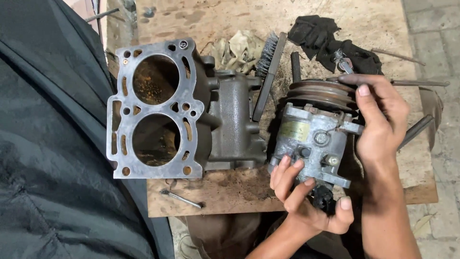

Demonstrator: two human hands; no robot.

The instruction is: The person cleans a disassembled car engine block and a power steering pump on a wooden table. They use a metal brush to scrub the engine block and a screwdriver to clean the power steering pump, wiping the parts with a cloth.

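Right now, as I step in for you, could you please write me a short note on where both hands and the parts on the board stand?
Left hand: fingers curled on the near end of the grey metal compressor with a grooved pulley, by its black plug.
Right hand: gripping the compressor's far side near the pulley, thumb on top.
Both hands hold it on the worn wooden board.
To its left: the two-bore grey metal engine block, with a wire brush leaning beside it.
Behind: a black rag. Near edge: a loose bolt.
Done: nothing visibly removed from the compressor.
Left: cannot tell.
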